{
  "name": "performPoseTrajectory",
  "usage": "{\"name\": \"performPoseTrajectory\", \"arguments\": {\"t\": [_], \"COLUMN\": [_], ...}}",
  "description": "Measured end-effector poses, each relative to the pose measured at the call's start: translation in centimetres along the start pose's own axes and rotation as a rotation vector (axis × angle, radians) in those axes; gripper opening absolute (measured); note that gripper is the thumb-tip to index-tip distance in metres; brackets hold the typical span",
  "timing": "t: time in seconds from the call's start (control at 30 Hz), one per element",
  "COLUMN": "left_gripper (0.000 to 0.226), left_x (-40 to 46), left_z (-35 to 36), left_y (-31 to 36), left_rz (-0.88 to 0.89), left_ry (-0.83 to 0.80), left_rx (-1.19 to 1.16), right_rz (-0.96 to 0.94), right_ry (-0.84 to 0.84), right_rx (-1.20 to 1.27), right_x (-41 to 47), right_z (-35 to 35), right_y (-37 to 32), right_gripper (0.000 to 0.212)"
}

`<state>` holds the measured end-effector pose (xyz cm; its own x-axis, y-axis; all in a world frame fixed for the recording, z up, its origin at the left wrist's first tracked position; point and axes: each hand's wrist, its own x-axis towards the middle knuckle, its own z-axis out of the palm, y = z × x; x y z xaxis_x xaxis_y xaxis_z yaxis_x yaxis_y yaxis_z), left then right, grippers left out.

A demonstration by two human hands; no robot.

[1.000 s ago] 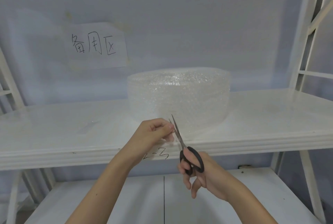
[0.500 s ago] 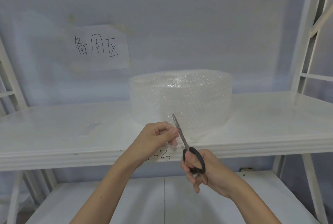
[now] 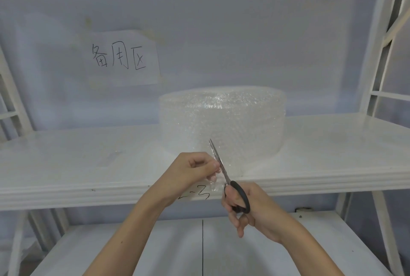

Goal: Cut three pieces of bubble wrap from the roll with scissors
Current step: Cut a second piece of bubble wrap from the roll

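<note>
Head view: bubble wrap roll upright on white shelf. Left hand pinches its loose sheet; right hand grips black-handled scissors, blades nearly closed against the sheet.

Your left hand covers the start of the label beside it; the clear bubble wrap edge between your fingertips barely shows.

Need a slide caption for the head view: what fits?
Left hand pinches bubble wrap on a white shelf; right hand cuts with scissors.
</note>
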<state>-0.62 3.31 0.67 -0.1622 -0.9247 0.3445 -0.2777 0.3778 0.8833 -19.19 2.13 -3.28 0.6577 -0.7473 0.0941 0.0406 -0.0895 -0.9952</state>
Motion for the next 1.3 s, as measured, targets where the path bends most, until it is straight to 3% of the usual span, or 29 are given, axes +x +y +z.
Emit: {"name": "performPoseTrajectory", "arguments": {"t": [0.2, 0.37, 0.57, 0.77, 1.03, 1.3], "left_gripper": [0.053, 0.039, 0.053, 0.025, 0.025, 0.025], "left_x": [0.0, 0.0, 0.4, 0.5, 0.4, 0.3], "left_z": [0.2, 0.4, 0.8, 0.9, 0.6, 0.6], "left_y": [0.2, 0.3, 0.7, 0.3, 0.0, -0.1], "left_rz": [-0.003, -0.015, -0.096, -0.060, -0.026, -0.013], "left_ry": [0.075, 0.103, 0.133, 0.155, 0.174, 0.138], "left_rx": [-0.066, -0.077, -0.172, -0.143, -0.157, -0.139], "right_rz": [0.000, 0.003, 0.030, 0.060, 0.046, 0.030], "right_ry": [0.030, 0.051, 0.091, 0.117, -0.021, -0.047], "right_rx": [-0.014, -0.019, -0.046, -0.121, -0.041, 0.012], "right_x": [0.0, -0.1, -0.1, -0.3, -1.4, -0.7], "right_z": [0.1, 0.3, 0.5, 0.4, 0.2, 0.3], "right_y": [0.5, 0.7, 0.5, 0.2, 0.4, -0.3], "right_gripper": [0.040, 0.037, 0.040, 0.043, 0.042, 0.050]}}
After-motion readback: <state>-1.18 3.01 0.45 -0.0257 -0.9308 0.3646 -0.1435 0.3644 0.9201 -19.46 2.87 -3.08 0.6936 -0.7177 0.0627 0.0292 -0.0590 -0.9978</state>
